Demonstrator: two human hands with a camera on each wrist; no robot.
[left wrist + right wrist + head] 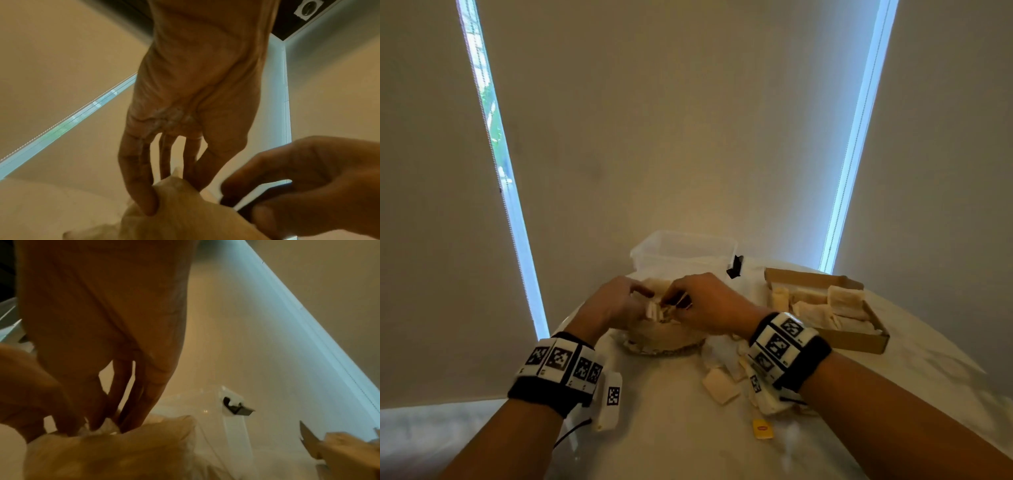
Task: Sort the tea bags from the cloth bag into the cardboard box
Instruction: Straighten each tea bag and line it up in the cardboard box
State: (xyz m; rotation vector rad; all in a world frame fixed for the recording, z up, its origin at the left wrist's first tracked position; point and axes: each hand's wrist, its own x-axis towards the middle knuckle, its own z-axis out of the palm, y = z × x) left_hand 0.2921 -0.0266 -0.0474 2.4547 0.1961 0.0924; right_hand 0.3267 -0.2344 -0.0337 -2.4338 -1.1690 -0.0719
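The beige cloth bag (664, 341) sits mid-table with both hands at its mouth. My left hand (642, 296) pinches the bag's upper edge; the left wrist view shows thumb and fingers of this left hand (170, 194) clamped on the cloth bag (185, 220). My right hand (674, 303) reaches into the opening and pinches white tea bags (654, 310). In the right wrist view the right hand (96, 426) has its fingertips on a white tea bag (108, 426) inside the cloth bag (113, 454). The cardboard box (859, 342), at the right, holds several tea bags.
A clear plastic container (681, 250) stands behind the bag, with a black clip (734, 267) beside it. Loose tea bags (720, 385) and a yellow tag (762, 429) lie under my right wrist. The table's edge curves near my left forearm.
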